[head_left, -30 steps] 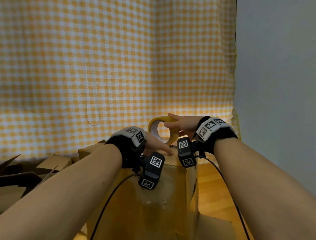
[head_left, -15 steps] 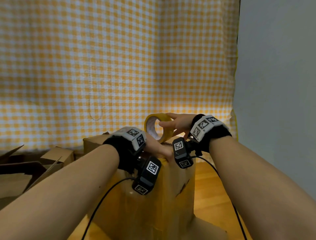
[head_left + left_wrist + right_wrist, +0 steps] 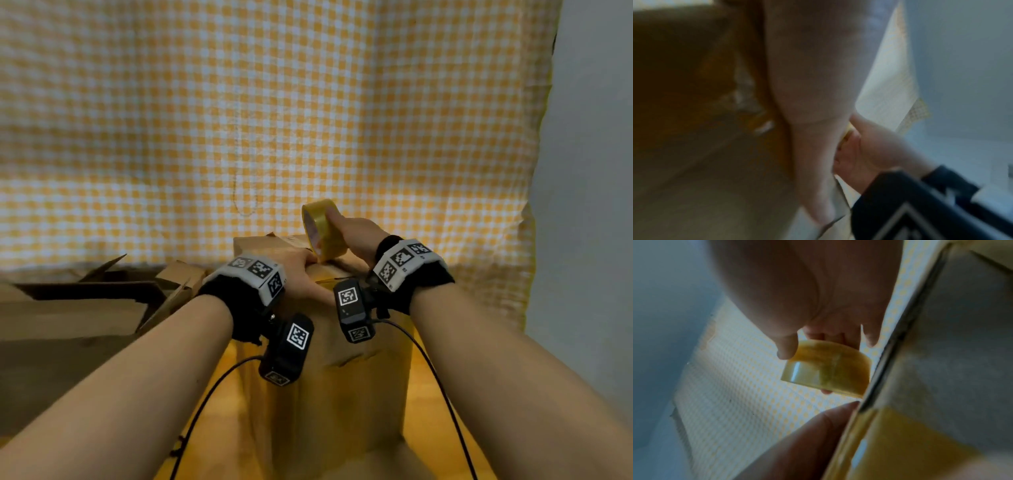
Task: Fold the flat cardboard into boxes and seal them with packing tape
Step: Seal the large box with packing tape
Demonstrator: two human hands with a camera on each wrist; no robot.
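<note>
1. Head view, against the earlier frames: the tape roll point(image 3: 322, 230) had moved further back along the box top and turned, so its outer band rather than its open core faced the camera. The cardboard box point(image 3: 329, 383) sat more centred in frame.
2. Left hand point(image 3: 301, 274) remained flat on the box top near the front edge, fingers extended and pressing, fingertips just beside the roll.
3. Right hand point(image 3: 356, 233) gripped the roll, thumb over the upper rim and fingers curled round the far side; the roll stood on edge, touching the box top.
4. Materials: box was plain brown corrugated board, upright and tall; its front face carried a glossy yellowish strip of tape with wrinkles. Roll was translucent amber-yellow, smooth, ring-shaped.
5. Right wrist view: the thumb point(image 3: 786, 347) pressed on the roll's point(image 3: 828, 369) rim, with the box edge point(image 3: 900, 344) running alongside.
6. Left wrist view was blurred; palm point(image 3: 812, 81) lay against the cardboard point(image 3: 694, 113).
7. Surroundings: yellow-and-white checked cloth point(image 3: 274, 120) hung behind; loose cardboard pieces point(image 3: 102, 294) lay at left; grey wall point(image 3: 589, 171) at right.
</note>
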